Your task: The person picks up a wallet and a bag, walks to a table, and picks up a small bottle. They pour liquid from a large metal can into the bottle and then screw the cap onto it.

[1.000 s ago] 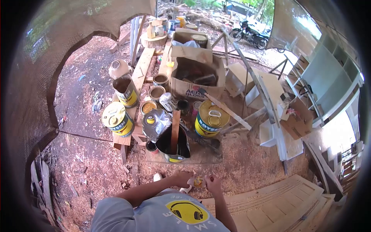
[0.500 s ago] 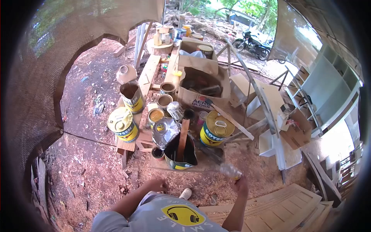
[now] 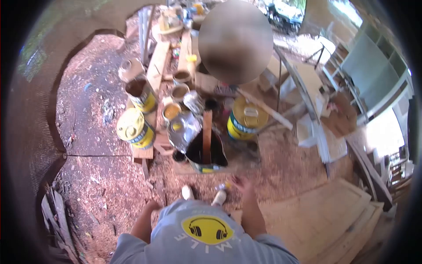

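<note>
My right hand (image 3: 241,182) is low in front of the work surface, fingers apart and blurred. A small clear plastic bottle with a yellow end (image 3: 223,186) is just left of its fingertips, over the ground near my shoes; it looks apart from the hand. My left hand (image 3: 153,206) hangs by my left side, its fingers too blurred to make out. Closest to me stands an open, dark-lined paint can (image 3: 203,168) with a wooden stick (image 3: 207,136) upright in it. Beside it are a foil-like silver cover (image 3: 182,130) and a yellow-lidded Boysen can (image 3: 248,119).
Another lidded can (image 3: 136,127) and an opened can (image 3: 143,97) stand on planks at left. Several small open tins (image 3: 180,92) sit behind. A round blur hides the cardboard box (image 3: 213,83) in part. Wooden panels (image 3: 316,220) lie at lower right.
My right hand has moved left and in toward my body, and its fingers have come off the bottle. The bottle is now lower, near my shoes. The view has tilted down.
</note>
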Tool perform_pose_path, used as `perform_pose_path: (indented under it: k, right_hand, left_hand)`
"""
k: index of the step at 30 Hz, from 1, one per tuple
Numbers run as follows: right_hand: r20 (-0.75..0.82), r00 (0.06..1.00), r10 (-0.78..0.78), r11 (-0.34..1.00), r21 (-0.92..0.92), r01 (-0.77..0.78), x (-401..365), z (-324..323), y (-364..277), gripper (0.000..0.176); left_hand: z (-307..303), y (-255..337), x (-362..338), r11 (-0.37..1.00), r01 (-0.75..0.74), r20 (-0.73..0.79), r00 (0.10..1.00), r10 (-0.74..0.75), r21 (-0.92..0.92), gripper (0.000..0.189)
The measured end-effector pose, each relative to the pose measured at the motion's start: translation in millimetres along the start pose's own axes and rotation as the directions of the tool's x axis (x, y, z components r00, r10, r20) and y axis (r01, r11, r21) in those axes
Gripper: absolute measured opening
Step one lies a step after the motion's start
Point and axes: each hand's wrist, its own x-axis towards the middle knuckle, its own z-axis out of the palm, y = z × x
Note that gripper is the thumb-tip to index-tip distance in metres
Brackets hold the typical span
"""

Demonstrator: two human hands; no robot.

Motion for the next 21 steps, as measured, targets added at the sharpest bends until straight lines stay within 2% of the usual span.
perform_pose_path:
  k: [1, 2, 3, 4, 6, 8, 9, 11, 12, 13, 14, 16, 17, 19, 20, 21]
  right_hand:
    - [-0.108, 0.979, -0.174, 0.968, -0.201, 0.15, -28.4, 73.2, 38.1, 0.095]
    - [-0.182, 0.979, -0.094, 0.951, -0.308, 0.034, -14.8, 76.3, 47.2, 0.055]
    - [-0.172, 0.979, -0.113, 0.933, -0.358, 0.045, 0.6, 57.9, 50.6, 0.056]
    - [-0.156, 0.982, -0.103, 0.89, -0.455, 0.021, -5.7, 51.7, 50.3, 0.062]
    - [-0.099, 0.992, -0.077, 0.768, -0.64, -0.004, -23.9, 49.9, 36.1, 0.075]
    - [-0.216, 0.957, -0.194, 0.356, -0.925, -0.137, -51.0, 45.1, 30.6, 0.06]
    - [-0.244, 0.932, -0.267, 0.114, -0.969, -0.22, -67.0, 37.6, 27.4, 0.054]
    - [-0.139, 0.953, -0.269, -0.41, -0.879, -0.243, -58.2, -74.6, 5.8, 0.028]
    - [-0.249, 0.917, -0.311, -0.33, -0.877, -0.35, -79.1, -75.6, 9.2, 0.025]
    - [-0.358, 0.867, -0.346, -0.241, -0.859, -0.451, -109.0, -64.7, 11.2, 0.022]
    - [-0.464, 0.804, -0.37, -0.144, -0.827, -0.544, -129.3, -65.6, 13.7, 0.02]
    - [-0.544, 0.757, -0.363, 0.07, -0.826, -0.56, -146.7, -89.1, 20.2, 0.018]
    - [-0.583, 0.732, -0.352, 0.179, -0.81, -0.559, -153.9, -105.9, 24.2, 0.018]
    - [-0.526, 0.763, -0.376, 0.235, -0.851, -0.47, -166.2, -112.1, 39.6, 0.016]
    - [-0.496, 0.775, -0.392, 0.258, -0.868, -0.425, -171.2, -113.0, 43.3, 0.015]
    - [-0.474, 0.825, -0.309, 0.28, -0.874, -0.397, -174.7, -116.3, 45.2, 0.018]
  left_hand:
    - [-18.9, -2.9, -4.5, 0.984, -0.087, -0.067, 0.995, 0.078, -0.158, 0.063]
    - [-31.4, 7.8, 2.1, 0.93, -0.011, -0.117, 0.993, -0.035, -0.367, 0.061]
    - [-103.7, 48.0, -61.6, 0.824, -0.003, -0.218, 0.965, -0.145, -0.566, 0.053]
    - [-120.8, 61.0, -65.4, 0.775, -0.156, -0.363, 0.926, -0.1, -0.613, 0.044]
    - [-157.9, 84.3, -79.4, 0.737, -0.389, -0.505, 0.86, 0.075, -0.553, 0.034]
    - [-176.5, 106.2, -92.2, 0.703, -0.336, -0.513, 0.857, -0.049, -0.627, 0.027]
    - [-175.3, 110.6, -97.6, 0.685, -0.31, -0.512, 0.852, -0.107, -0.659, 0.024]
    - [-159.0, 107.3, -94.3, 0.699, -0.282, -0.489, 0.865, -0.11, -0.657, 0.024]
    - [-153.4, 105.5, -91.8, 0.709, -0.275, -0.481, 0.871, -0.103, -0.649, 0.025]
    - [-147.1, 102.1, -96.4, 0.667, -0.199, -0.376, 0.917, -0.131, -0.718, 0.03]
    - [-142.5, 100.4, -100.9, 0.715, -0.087, -0.299, 0.938, -0.175, -0.694, 0.031]
    - [-136.5, 96.5, -108.1, 0.794, 0.131, -0.162, 0.947, -0.277, -0.594, 0.035]
    - [-133.2, 94.6, -111.6, 0.793, 0.15, -0.176, 0.935, -0.308, -0.59, 0.036]
    - [-122.5, 91.3, -116.5, 0.79, 0.183, -0.206, 0.909, -0.363, -0.585, 0.04]
    - [-116.9, 89.0, -113.9, 0.824, 0.118, -0.243, 0.924, -0.296, -0.554, 0.038]
    - [-103.2, 80.0, -100.7, 0.853, 0.053, -0.276, 0.934, -0.225, -0.518, 0.037]
